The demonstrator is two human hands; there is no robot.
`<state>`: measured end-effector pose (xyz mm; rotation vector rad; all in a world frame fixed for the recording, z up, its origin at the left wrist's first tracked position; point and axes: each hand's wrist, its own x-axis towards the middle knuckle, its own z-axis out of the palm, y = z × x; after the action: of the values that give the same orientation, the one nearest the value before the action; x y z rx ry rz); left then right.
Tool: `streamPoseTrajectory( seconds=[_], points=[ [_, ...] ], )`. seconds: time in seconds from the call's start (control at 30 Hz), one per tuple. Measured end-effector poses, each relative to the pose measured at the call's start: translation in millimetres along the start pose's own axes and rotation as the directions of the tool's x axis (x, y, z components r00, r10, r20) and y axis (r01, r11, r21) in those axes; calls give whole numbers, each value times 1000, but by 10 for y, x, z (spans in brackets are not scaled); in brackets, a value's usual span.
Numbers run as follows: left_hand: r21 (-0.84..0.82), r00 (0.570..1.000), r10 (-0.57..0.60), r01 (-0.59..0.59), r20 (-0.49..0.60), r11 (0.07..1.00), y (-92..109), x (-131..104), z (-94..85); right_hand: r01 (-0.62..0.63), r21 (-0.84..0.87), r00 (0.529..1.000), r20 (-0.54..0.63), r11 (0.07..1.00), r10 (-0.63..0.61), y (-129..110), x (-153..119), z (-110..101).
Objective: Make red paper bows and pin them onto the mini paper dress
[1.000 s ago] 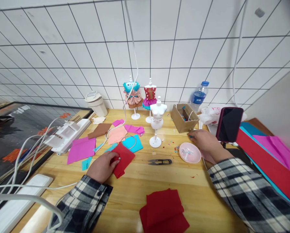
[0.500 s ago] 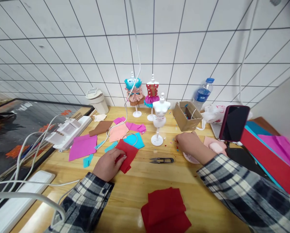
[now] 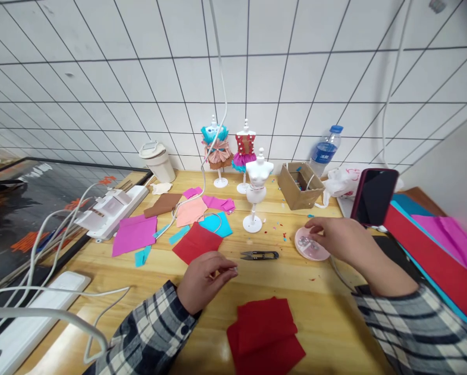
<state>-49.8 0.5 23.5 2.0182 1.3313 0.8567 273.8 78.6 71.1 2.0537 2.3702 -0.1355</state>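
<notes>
My left hand is over the table in front of the thread snips, thumb and forefinger pinched on a small pale object too tiny to name. Behind it lies a red fabric piece. My right hand reaches over a round pink dish that holds small shiny bits. Its fingertips are drawn together at the dish's far rim; whatever they grip is hidden. A white mini dress form stands bare between the hands, farther back. Folded dark red fabric lies near the front edge.
Two dressed mini forms, one in turquoise and peach, one in red and magenta, stand at the wall. Around are a cardboard box, a water bottle, a propped phone, a cup and several fabric scraps and cables.
My left hand has left the red fabric and moved right, toward the front. My right hand has moved right, from the table beside the dish to over it, uncovering the dish.
</notes>
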Motion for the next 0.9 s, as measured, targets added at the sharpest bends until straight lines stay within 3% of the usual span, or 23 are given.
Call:
streamPoseTrajectory(
  seconds=[0.07, 0.13, 0.17, 0.23, 0.3, 0.43, 0.5, 0.53, 0.6, 0.67, 0.7, 0.8, 0.9],
  points=[
    [-249, 974, -194, 219, 119, 943, 114, 39, 158, 8, 86, 995, -103, 996, 1, -46, -190, 102],
    [-445, 880, -375, 472, 292, 761, 212, 74, 335, 89, 263, 978, -206, 961, -34, -204, -414, 205],
    [-494, 834, -416, 550, 362, 673, 253, 87, 423, 200, 374, 968, -220, 906, -123, -312, -527, 253],
    [-544, 807, -414, 590, 421, 597, 322, 98, 585, 369, 524, 929, -195, 767, -314, -539, -727, 351],
    [-563, 815, -385, 578, 433, 590, 376, 83, 720, 442, 572, 896, -246, 691, -370, -718, -860, 452],
    [-642, 807, -375, 590, 456, 490, 433, 5, 873, 400, 580, 916, -251, 709, -312, -781, -919, 617],
    [-690, 811, -281, 584, 513, 427, 427, -12, 855, 382, 523, 921, -284, 761, -267, -671, -878, 648],
    [-688, 824, -231, 561, 517, 459, 413, -1, 817, 360, 483, 922, -313, 798, -227, -591, -844, 651],
    [-594, 885, -203, 436, 418, 676, 360, 68, 696, 251, 386, 925, -366, 888, -103, -402, -752, 640],
    [-286, 966, -176, 227, 191, 931, 275, 197, 562, 102, 267, 926, -378, 958, 7, -213, -637, 624],
    [-102, 986, -118, 130, 120, 986, 224, 275, 511, 59, 203, 929, -370, 977, 20, -130, -576, 618],
    [262, 982, 40, -88, 184, 961, 66, 498, 472, 15, 62, 948, -319, 998, 6, 44, -411, 619],
    [409, 981, 57, -129, 183, 903, -53, 630, 529, 46, 57, 947, -321, 997, -25, 93, -340, 644]
  ],
)
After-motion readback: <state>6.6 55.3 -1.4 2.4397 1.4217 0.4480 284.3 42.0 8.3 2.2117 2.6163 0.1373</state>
